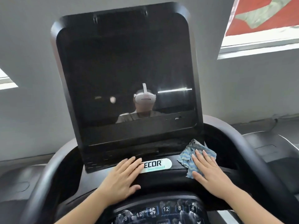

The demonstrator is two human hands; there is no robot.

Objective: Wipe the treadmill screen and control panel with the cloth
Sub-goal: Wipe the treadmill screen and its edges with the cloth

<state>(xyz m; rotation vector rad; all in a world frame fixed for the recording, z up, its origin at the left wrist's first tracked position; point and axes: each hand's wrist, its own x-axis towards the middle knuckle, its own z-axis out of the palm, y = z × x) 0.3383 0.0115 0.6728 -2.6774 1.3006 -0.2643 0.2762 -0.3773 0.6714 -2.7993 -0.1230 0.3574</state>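
The treadmill's large dark screen (pixel 126 75) tilts up in front of me and reflects a person wearing a headset. Below it runs a black console ledge with a white logo badge (pixel 159 164). A blue and white patterned cloth (pixel 191 155) lies on the ledge at the screen's lower right corner. My right hand (pixel 208 172) presses flat on the cloth with straight fingers. My left hand (pixel 123 177) rests flat on the ledge, covering the badge's left end. The control panel (pixel 161 212) with lit number buttons sits at the bottom, between my forearms.
Curved grey handlebars (pixel 252 152) wrap around both sides of the console. A grey wall stands behind the screen, with a window and red banner (pixel 262 18) at the upper right. Another grey machine part (pixel 275 151) shows at the right.
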